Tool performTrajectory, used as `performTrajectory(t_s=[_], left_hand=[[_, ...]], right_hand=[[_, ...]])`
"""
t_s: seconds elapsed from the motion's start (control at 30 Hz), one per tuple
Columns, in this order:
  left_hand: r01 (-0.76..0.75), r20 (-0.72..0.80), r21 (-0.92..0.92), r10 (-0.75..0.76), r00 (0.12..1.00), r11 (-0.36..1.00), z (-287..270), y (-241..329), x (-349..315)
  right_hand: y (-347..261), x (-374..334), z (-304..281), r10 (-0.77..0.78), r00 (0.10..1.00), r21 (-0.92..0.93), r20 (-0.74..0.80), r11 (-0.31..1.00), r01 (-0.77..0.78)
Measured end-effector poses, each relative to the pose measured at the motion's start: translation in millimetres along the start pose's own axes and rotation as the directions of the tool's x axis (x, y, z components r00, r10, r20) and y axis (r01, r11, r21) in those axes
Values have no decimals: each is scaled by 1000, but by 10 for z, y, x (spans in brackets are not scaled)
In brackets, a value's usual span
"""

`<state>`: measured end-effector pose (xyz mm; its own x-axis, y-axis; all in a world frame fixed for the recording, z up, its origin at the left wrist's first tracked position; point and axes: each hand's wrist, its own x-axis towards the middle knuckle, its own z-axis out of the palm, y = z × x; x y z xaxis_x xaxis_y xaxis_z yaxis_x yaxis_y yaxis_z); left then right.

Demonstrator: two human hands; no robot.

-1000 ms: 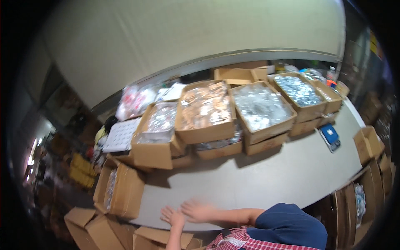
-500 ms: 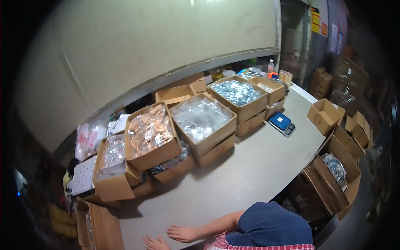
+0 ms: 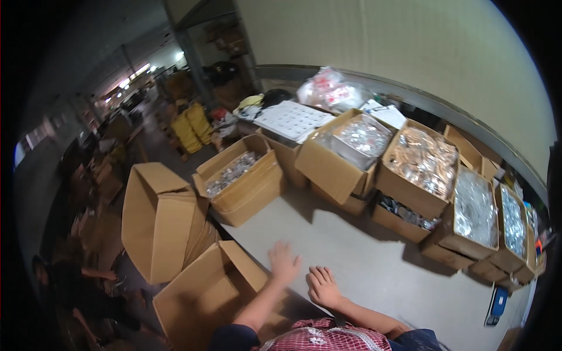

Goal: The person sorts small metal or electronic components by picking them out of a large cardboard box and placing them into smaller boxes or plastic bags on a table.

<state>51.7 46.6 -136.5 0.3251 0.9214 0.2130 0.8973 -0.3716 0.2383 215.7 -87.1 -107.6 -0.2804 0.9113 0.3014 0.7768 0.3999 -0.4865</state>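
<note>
My left hand (image 3: 284, 264) is raised near the left edge of the grey-white table (image 3: 363, 257), beside an open cardboard box (image 3: 187, 301). Motion smears its fingers, but they look spread, with nothing held. My right hand (image 3: 323, 288) rests palm down on the tabletop, fingers stretched out and holding nothing. Beyond my hands, a carton (image 3: 252, 202) of small clear-wrapped pieces stands at the table's left end. Farther along is a carton (image 3: 325, 167) with a white tray of clear packets, then a carton (image 3: 410, 190) of copper-coloured packets.
More cartons (image 3: 468, 243) with silvery and bluish packets continue to the right, some stacked. A blue-topped scale (image 3: 496, 304) lies at the right. A white printed sheet (image 3: 293, 120) and plastic bags (image 3: 333, 90) are behind. Another open carton (image 3: 170, 234) stands left; a person (image 3: 76, 286) is at lower left.
My view has swung to the left, bringing in the open cartons and the aisle there. My left hand has lifted and blurred; my right hand still lies on the table.
</note>
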Motion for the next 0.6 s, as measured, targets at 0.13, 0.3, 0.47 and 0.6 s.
performTrajectory(t_s=[0.13, 0.3, 0.47, 0.6], left_hand=[[-70, -114, -10, 69, 991, 997, -12, 80, -18], [-65, -160, -22, 60, 985, 998, 3, 27, -44], [-80, -167, -86, 65, 984, 993, 30, -41, -10], [-114, -215, -109, 89, 972, 987, 161, -4, 85]], right_hand=[[65, -92, 76, -4, 999, -99, -49, 995, 0], [18, -23, 15, -30, 1000, -105, -4, 994, 29], [477, 594, 180, -291, 955, 159, -50, 942, 295], [1045, 1710, -27, 106, 989, 304, -103, 950, -70]])
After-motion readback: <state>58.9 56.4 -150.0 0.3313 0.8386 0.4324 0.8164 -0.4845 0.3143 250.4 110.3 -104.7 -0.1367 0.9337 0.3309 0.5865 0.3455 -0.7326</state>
